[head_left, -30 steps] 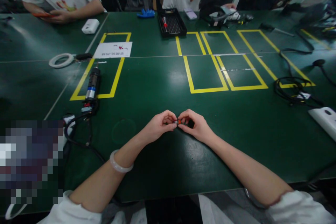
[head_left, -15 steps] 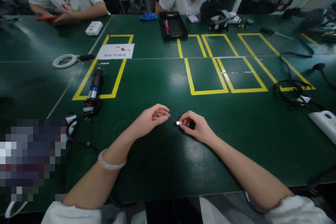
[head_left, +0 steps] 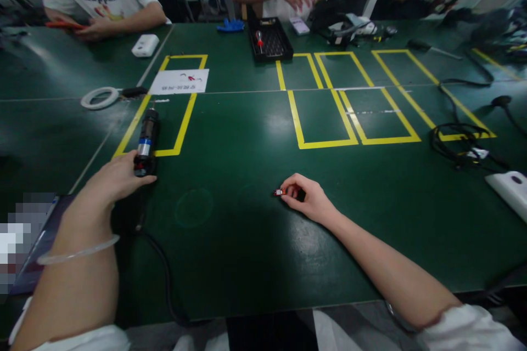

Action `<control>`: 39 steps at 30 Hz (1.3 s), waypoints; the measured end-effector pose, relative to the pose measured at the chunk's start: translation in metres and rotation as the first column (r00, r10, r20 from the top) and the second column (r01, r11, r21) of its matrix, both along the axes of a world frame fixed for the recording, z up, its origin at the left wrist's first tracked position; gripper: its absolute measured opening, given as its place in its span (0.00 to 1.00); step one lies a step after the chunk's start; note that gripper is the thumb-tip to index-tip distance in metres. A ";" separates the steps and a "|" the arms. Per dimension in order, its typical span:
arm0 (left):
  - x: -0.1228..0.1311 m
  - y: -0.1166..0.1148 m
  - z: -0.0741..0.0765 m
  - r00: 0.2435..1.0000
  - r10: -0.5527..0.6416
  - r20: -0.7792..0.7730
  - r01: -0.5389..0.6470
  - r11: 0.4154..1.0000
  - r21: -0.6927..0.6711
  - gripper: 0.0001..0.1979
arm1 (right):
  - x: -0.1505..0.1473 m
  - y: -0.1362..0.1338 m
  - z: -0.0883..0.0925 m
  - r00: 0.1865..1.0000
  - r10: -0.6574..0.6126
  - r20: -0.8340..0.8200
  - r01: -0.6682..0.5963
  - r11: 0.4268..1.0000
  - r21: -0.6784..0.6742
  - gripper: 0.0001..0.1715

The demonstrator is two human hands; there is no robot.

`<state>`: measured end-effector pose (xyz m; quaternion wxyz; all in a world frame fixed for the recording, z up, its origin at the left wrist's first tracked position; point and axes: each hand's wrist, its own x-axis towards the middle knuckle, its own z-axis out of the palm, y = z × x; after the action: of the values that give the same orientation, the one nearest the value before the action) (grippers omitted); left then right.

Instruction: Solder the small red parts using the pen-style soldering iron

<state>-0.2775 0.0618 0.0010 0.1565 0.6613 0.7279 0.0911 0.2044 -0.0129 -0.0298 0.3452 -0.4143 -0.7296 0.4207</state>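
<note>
My left hand (head_left: 117,175) is at the lower end of a corded electric screwdriver (head_left: 146,134), a dark cylinder with a blue and silver band, lying on the green table. The thumb reaches under that end and the fingers are on its left side, partly hidden; the hand appears to be closing round it. The bit end points away from me. Near the middle of the table, my right hand (head_left: 308,197) pinches a small red part with a bright silver-white patch (head_left: 279,192) between thumb and fingertips, just at the table surface. Its exact kind is too small to make out.
Yellow tape frames (head_left: 328,145) mark the table; a white printed card (head_left: 181,82) lies on the left one. Behind are a black tray (head_left: 272,46) with a red-tipped tool, and several people. Coiled black cable (head_left: 457,142) and a white power strip (head_left: 508,189) lie right.
My left hand has moved left, from beside my right hand to the electric screwdriver. My right hand stays put with the small part. The person opposite has raised an arm over the tray.
</note>
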 end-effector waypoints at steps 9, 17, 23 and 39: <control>0.086 -0.024 0.014 0.950 -0.044 -0.309 0.023 0.997 -0.073 0.34 | -0.002 0.000 0.000 1.000 -0.019 -0.018 0.018 0.999 -0.030 0.07; 0.200 -0.053 0.006 0.952 -0.190 -0.241 0.215 0.973 0.081 0.39 | -0.001 0.000 -0.004 0.996 -0.059 -0.073 0.056 0.998 -0.037 0.07; 0.264 -0.062 -0.001 0.936 -0.328 -0.130 0.348 0.918 0.188 0.40 | 0.007 0.007 -0.009 0.991 -0.136 -0.012 0.136 0.989 0.057 0.07; 0.303 -0.071 -0.014 0.906 -0.407 -0.111 0.422 0.866 0.269 0.43 | 0.012 0.016 -0.009 0.970 -0.219 0.107 0.197 0.962 0.189 0.05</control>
<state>0.0251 -0.0087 -0.0134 0.0563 0.8199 0.5515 0.1431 0.2169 0.0029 -0.0390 0.3757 -0.4824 -0.7369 0.2884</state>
